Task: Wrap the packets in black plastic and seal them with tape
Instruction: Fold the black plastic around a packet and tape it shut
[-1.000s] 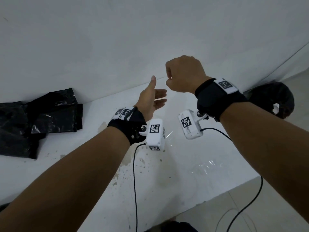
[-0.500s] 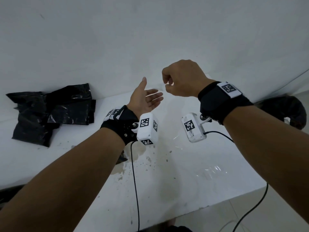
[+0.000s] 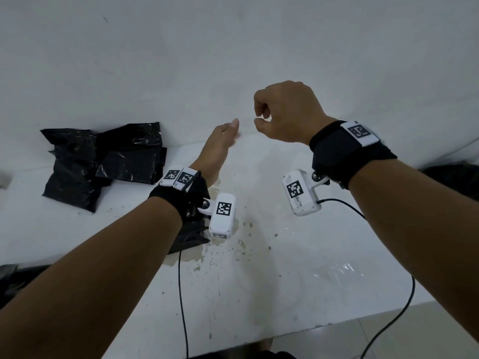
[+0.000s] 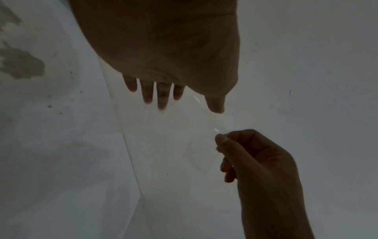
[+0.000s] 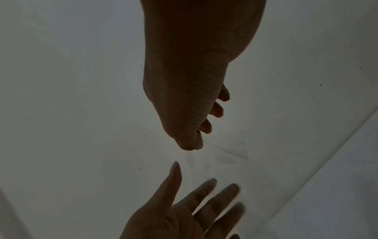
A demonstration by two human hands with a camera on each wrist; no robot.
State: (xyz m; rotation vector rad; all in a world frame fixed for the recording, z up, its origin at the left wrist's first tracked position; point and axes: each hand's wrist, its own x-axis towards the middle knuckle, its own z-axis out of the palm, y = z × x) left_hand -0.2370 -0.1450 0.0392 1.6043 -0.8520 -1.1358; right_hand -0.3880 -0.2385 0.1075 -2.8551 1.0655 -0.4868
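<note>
My right hand (image 3: 259, 117) is raised above the white table (image 3: 259, 294), thumb and forefinger pinching a strip of clear tape (image 4: 184, 129). The tape is nearly invisible in the head view and shows as a faint sheet (image 5: 225, 155) in the right wrist view. My left hand (image 3: 224, 137) is just left of it, fingers (image 4: 161, 97) straight and spread, tips at the tape's other end. Whether they touch it I cannot tell. Black plastic-wrapped packets (image 3: 103, 161) lie at the back left against the wall.
A crumpled piece of black plastic (image 3: 189, 237) lies under my left wrist. A dark bundle (image 3: 453, 182) sits at the far right. Clear film (image 3: 337, 270) glints on the stained table near the front edge. Wrist-camera cables hang over that edge.
My left hand has turned from palm-up to edge-on and its thumb has risen toward the right hand's pinch. The right hand stays raised, still pinching.
</note>
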